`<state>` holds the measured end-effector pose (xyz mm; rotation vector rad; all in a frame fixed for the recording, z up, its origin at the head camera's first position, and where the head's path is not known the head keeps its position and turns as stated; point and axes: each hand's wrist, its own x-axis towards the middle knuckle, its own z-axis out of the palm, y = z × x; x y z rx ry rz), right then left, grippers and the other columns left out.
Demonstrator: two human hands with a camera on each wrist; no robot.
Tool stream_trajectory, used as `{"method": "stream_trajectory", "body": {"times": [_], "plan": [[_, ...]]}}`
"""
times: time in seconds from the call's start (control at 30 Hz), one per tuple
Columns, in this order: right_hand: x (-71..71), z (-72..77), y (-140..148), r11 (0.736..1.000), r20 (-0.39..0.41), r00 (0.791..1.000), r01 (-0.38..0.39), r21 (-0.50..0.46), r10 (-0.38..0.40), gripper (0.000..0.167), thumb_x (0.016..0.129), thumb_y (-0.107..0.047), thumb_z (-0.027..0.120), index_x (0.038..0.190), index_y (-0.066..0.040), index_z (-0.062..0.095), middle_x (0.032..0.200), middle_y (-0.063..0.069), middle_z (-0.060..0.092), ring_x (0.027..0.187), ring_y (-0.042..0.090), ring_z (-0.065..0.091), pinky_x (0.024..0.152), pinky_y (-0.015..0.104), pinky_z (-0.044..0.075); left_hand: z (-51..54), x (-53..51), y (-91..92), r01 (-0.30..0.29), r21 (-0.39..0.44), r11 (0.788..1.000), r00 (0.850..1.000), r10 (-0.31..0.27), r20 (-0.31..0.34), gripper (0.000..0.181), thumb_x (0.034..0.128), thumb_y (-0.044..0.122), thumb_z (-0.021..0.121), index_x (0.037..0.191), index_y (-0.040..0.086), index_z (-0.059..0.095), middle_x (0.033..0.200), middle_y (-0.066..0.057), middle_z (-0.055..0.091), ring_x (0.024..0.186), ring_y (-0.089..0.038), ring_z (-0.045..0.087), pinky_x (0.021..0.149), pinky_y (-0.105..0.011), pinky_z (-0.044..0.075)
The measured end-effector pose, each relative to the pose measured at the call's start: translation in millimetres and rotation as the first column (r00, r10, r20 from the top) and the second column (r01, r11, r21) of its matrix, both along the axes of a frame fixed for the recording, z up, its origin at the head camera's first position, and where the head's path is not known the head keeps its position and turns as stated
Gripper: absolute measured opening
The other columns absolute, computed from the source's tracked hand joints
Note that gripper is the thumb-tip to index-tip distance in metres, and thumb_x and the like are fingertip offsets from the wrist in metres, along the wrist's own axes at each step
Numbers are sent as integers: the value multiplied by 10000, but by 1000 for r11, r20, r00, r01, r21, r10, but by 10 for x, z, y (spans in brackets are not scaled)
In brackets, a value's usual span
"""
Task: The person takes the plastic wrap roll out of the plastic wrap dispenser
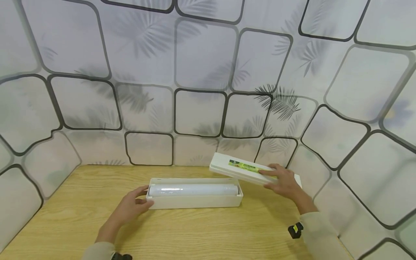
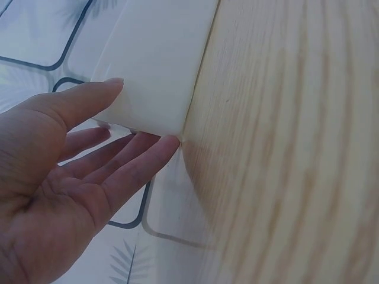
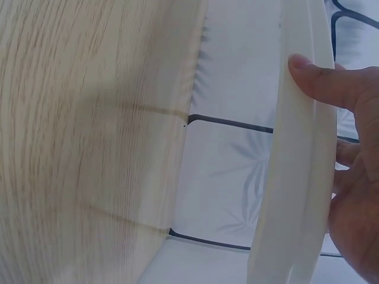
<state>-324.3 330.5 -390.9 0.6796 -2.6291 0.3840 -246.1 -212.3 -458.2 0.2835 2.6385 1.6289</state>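
A long white plastic-wrap box stands uncovered on the table, with a roll of clear plastic wrap lying along inside it. My left hand holds the box's left end; in the left wrist view the thumb lies on the front face and the fingertips touch the end face. To the right, my right hand grips the white box lid, tilted and raised apart from the box. The lid bears a green and black label. In the right wrist view, the thumb presses on the lid's edge.
Beneath everything is a light wood-grain table. A patterned wall covering with dark rounded outlines and leaf prints rises behind it and along both sides. The raised lid is close to the back and right walls.
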Motion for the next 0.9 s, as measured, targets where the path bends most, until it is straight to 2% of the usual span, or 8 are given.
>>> {"method": "stream_trajectory", "body": {"times": [0.5,0.9], "plan": [[-35,-49,205,998,56,997,56,19,-57,542,778,-170,898,1294,-147,734,1338,286,607,1170,501,604,863,740,434,16,20,13,-2,4,1000,1000,2,11,697,967,125,726,1522,-109,376,1464,-406,476,1184,-469,669,822,-325,650],[-53,-92,321,995,104,989,100,29,-103,526,799,-193,879,1298,-128,729,1316,284,601,1164,497,591,796,675,442,-16,-10,-1,2,5,1000,1000,-2,2,686,971,107,717,1520,-116,372,1455,-412,480,1157,-445,686,807,-318,651]]}}
